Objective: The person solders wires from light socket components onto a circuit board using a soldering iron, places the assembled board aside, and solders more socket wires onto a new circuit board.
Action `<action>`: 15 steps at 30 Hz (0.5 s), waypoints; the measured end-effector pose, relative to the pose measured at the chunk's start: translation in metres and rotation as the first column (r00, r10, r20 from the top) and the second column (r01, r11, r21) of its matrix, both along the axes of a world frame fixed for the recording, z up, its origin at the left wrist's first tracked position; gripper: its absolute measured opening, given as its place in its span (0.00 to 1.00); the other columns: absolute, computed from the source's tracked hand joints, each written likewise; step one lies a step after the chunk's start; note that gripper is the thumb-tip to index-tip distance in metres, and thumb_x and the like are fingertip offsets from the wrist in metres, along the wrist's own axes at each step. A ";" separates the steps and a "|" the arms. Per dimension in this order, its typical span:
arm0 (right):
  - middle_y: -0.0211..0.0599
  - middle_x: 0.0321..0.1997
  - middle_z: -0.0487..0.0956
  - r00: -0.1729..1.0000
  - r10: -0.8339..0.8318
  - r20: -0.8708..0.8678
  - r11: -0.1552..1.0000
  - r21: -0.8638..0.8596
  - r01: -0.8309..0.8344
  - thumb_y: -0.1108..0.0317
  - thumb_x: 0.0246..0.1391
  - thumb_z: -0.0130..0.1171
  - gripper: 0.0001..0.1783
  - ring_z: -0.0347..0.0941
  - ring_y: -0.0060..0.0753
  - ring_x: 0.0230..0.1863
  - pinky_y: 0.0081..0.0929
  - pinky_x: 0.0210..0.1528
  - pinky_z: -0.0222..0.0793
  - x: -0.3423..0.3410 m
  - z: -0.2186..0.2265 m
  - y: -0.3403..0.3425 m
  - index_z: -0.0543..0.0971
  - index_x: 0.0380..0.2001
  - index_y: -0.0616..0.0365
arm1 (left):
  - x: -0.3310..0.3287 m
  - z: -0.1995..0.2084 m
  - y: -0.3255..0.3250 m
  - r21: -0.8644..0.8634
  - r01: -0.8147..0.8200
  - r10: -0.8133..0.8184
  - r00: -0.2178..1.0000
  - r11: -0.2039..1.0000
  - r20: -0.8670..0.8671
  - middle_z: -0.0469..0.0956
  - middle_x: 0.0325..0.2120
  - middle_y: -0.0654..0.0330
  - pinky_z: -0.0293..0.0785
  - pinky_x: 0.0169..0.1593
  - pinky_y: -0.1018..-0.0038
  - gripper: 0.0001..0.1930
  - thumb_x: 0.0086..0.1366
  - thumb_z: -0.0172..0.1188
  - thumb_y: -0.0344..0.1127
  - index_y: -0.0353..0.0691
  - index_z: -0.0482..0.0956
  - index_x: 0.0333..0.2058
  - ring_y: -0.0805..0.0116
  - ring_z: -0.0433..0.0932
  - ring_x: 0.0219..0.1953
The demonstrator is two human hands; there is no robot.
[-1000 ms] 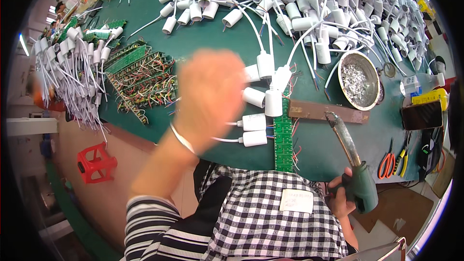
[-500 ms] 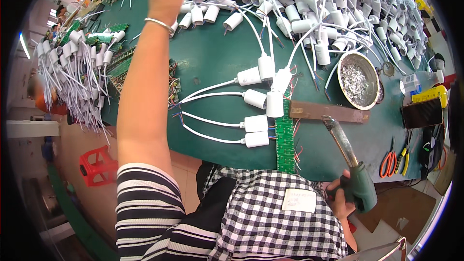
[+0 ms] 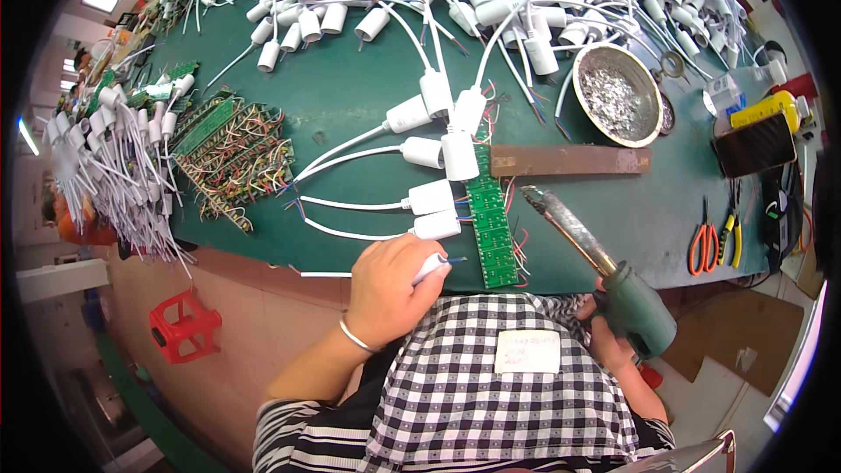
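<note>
My left hand is closed around a white lamp holder at the table's near edge. Blue wire ends poke out of it toward a strip of green circuit boards, and its white cable trails left. Several more lamp holders lie along the strip's left side, some with wires reaching the boards. In my right hand is a soldering iron, gripped by its green handle. Its metal shaft slants up and left, with the tip right of the boards and apart from them.
A brown bar lies across the strip's far end. Beyond stands a bowl of silvery scraps. White lamp holders are heaped at the back. Wired boards lie left; orange-handled pliers and a dark phone lie right.
My left hand has come back from the far heap to the near edge, now with a lamp holder in it. The soldering iron stays in my right hand. The whole view has shifted slightly.
</note>
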State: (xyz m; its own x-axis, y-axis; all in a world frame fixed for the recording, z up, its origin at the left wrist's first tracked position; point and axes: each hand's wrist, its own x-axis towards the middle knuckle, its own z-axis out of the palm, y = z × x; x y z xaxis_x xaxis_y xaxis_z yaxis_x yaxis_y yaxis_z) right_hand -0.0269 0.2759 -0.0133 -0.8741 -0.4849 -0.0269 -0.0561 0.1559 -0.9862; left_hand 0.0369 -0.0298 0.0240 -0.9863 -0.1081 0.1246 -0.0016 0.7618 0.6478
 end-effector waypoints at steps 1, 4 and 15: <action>0.36 0.30 0.74 0.993 0.100 -0.061 0.989 0.117 -0.092 0.72 0.51 0.50 0.26 0.68 0.24 0.31 0.22 0.39 0.64 -0.001 0.000 0.005 0.64 0.55 0.68 | 0.000 -0.006 0.004 0.009 -0.076 0.076 0.996 0.997 -0.034 0.73 0.23 0.57 0.64 0.30 0.68 0.06 0.51 0.59 0.30 0.40 0.74 0.29 0.57 0.72 0.25; 0.36 0.31 0.74 0.995 0.084 0.050 0.982 0.163 -0.091 0.76 0.49 0.46 0.27 0.68 0.25 0.32 0.21 0.40 0.64 0.006 0.000 0.013 0.63 0.55 0.68 | -0.006 -0.009 0.011 -0.043 -0.129 0.125 0.989 0.991 -0.073 0.72 0.23 0.60 0.62 0.32 0.68 0.04 0.50 0.59 0.30 0.41 0.74 0.27 0.60 0.71 0.25; 0.37 0.30 0.78 0.996 0.087 -0.026 0.946 0.314 -0.075 0.75 0.44 0.58 0.12 0.76 0.30 0.32 0.26 0.37 0.71 0.014 0.005 0.017 0.76 0.35 0.62 | -0.016 -0.022 0.018 -0.242 -0.237 0.176 0.952 0.941 -0.249 0.65 0.50 0.61 0.51 0.51 0.58 0.06 0.43 0.63 0.32 0.47 0.76 0.23 0.50 0.59 0.53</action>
State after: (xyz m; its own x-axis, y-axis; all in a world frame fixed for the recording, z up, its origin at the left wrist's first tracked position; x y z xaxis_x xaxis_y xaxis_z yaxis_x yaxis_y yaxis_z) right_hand -0.0125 0.2931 -0.0086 -0.8356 -0.5268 -0.1556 -0.1184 0.4493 -0.8855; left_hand 0.0210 -0.0115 0.0024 -0.8896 -0.2393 0.3891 -0.0580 0.9041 0.4234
